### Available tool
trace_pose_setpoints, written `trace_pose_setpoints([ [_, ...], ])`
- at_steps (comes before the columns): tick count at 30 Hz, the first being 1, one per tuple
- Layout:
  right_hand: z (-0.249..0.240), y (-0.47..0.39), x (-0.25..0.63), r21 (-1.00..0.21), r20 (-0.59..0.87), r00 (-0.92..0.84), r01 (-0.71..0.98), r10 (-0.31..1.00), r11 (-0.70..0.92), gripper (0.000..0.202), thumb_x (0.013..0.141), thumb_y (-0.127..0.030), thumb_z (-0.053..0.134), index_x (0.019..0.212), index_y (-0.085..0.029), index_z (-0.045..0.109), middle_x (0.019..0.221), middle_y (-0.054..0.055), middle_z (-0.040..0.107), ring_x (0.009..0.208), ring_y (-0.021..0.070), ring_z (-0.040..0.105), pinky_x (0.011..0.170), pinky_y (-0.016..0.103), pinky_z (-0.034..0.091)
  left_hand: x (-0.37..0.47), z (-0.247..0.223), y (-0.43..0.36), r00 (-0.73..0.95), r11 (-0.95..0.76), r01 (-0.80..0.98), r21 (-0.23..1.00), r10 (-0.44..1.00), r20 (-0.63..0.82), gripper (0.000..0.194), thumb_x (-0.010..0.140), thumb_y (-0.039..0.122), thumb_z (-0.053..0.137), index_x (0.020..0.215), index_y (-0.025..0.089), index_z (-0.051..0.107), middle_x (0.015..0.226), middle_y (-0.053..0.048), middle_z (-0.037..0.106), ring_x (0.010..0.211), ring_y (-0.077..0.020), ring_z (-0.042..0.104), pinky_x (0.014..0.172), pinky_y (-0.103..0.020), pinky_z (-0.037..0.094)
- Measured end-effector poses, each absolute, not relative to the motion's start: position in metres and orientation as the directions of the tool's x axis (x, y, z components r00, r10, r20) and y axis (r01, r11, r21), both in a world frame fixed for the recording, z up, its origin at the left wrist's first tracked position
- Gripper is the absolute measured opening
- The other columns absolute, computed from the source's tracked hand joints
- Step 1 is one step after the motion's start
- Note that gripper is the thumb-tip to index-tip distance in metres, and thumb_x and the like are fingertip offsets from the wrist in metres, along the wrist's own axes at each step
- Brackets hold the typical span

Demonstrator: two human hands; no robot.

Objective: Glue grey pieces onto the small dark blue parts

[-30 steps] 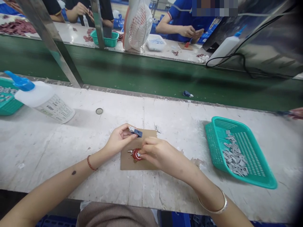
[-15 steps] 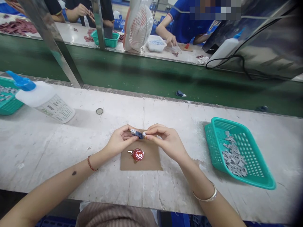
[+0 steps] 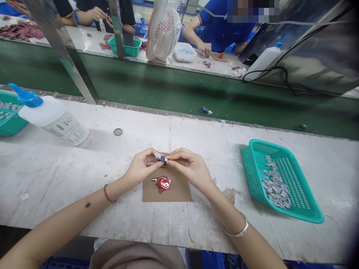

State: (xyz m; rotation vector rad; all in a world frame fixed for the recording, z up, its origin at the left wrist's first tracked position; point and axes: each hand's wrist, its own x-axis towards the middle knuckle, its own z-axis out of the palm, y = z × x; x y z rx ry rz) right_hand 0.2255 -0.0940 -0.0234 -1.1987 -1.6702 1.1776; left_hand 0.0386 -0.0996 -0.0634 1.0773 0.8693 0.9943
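A small dark-blue and light-grey piece (image 3: 161, 158) is pinched between the thumb and fingers of my left hand (image 3: 144, 163). My right hand (image 3: 190, 166) is closed at the right end of this piece, its thumb and fingertips holding a small light-grey part that they mostly cover. Just below both hands, a brown cardboard square (image 3: 179, 189) lies on the table. On it sits a shiny puddle of red liquid in a round cap (image 3: 163, 183), with a small metallic bit at its left.
A green basket (image 3: 301, 186) of small grey parts stands at right. At left are a white bottle (image 3: 63, 121) with a blue nozzle, a bottle cap (image 3: 118, 132) and another green basket (image 3: 12, 127). Beyond runs a green conveyor belt (image 3: 146, 86) carrying dark-blue pieces (image 3: 206, 110); co-workers sit across it.
My right hand has moved slightly left, bringing the small grey part against the blue piece. Dark-blue pieces on the belt have shifted left. The co-worker's hand opposite has moved a little.
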Motion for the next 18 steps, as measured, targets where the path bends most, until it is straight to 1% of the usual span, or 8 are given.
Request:
trace_pose_setpoints([
  [3, -0.019, -0.096, 0.225, -0.946, 0.029, -0.282, 0.303, 0.959, 0.118, 0.008, 0.078, -0.026, 0.073, 0.083, -0.021, 0.076, 0.089, 0.007, 0.071, 0.086, 0.0210, 0.066, 0.081, 0.038, 0.053, 0.039, -0.062, -0.101, 0.302, 0.151, -0.192, 0.970, 0.949, -0.088, 0.019, 0.077, 0.027, 0.073, 0.087, 0.015, 0.061, 0.093, -0.009, 0.073, 0.089, -0.0216, 0.069, 0.081, -0.034, 0.055],
  [7, -0.018, -0.098, 0.225, -0.940, -0.007, -0.274, 0.329, 0.962, 0.087, 0.010, 0.077, -0.029, 0.074, 0.082, -0.021, 0.076, 0.090, 0.007, 0.071, 0.089, 0.0224, 0.066, 0.084, 0.040, 0.052, 0.040, -0.061, -0.103, 0.282, 0.139, -0.171, 0.975, 0.955, -0.087, 0.018, 0.076, 0.025, 0.073, 0.086, 0.016, 0.061, 0.093, -0.009, 0.073, 0.090, -0.0220, 0.070, 0.080, -0.034, 0.055],
  [9, -0.019, -0.098, 0.226, -0.966, -0.062, -0.273, 0.259, 0.960, 0.011, 0.013, 0.075, -0.031, 0.076, 0.082, -0.021, 0.075, 0.091, 0.007, 0.072, 0.089, 0.0225, 0.067, 0.085, 0.040, 0.053, 0.039, -0.060, -0.103, 0.281, 0.143, -0.182, 0.973, 0.956, -0.088, 0.018, 0.075, 0.025, 0.073, 0.085, 0.016, 0.061, 0.096, -0.009, 0.073, 0.090, -0.0217, 0.070, 0.080, -0.033, 0.056],
  [12, -0.019, -0.096, 0.228, -0.981, -0.186, -0.341, 0.113, 0.921, -0.156, 0.021, 0.073, -0.035, 0.079, 0.085, -0.020, 0.072, 0.092, 0.006, 0.072, 0.087, 0.0204, 0.068, 0.084, 0.037, 0.054, 0.039, -0.056, -0.104, 0.293, 0.139, -0.214, 0.967, 0.953, -0.073, 0.017, 0.076, 0.024, 0.074, 0.084, 0.016, 0.062, 0.093, -0.008, 0.073, 0.088, -0.0205, 0.070, 0.079, -0.031, 0.056],
  [14, -0.018, -0.095, 0.229, -0.976, -0.216, -0.390, 0.066, 0.895, -0.207, 0.026, 0.078, -0.042, 0.074, 0.088, -0.019, 0.069, 0.088, 0.004, 0.070, 0.079, 0.0167, 0.067, 0.079, 0.033, 0.055, 0.039, -0.051, -0.105, 0.301, 0.119, -0.236, 0.964, 0.953, -0.044, 0.016, 0.076, 0.024, 0.074, 0.084, 0.017, 0.063, 0.089, -0.006, 0.072, 0.086, -0.0194, 0.070, 0.079, -0.030, 0.056],
  [16, -0.015, -0.097, 0.227, -0.973, -0.214, -0.421, 0.013, 0.881, -0.230, 0.030, 0.084, -0.049, 0.066, 0.090, -0.019, 0.065, 0.082, 0.002, 0.066, 0.069, 0.0135, 0.064, 0.071, 0.029, 0.054, 0.040, -0.046, -0.107, 0.301, 0.098, -0.251, 0.963, 0.954, -0.019, 0.015, 0.076, 0.024, 0.075, 0.084, 0.017, 0.064, 0.086, -0.005, 0.072, 0.083, -0.0185, 0.070, 0.077, -0.029, 0.057],
  [18, -0.013, -0.101, 0.223, -0.966, -0.204, -0.450, -0.053, 0.870, -0.254, 0.032, 0.088, -0.053, 0.059, 0.092, -0.020, 0.058, 0.076, -0.001, 0.061, 0.063, 0.0122, 0.062, 0.063, 0.026, 0.053, 0.042, -0.040, -0.110, 0.319, 0.097, -0.271, 0.958, 0.948, -0.005, 0.015, 0.077, 0.025, 0.075, 0.085, 0.017, 0.064, 0.081, -0.004, 0.071, 0.077, -0.0180, 0.070, 0.073, -0.029, 0.057],
])
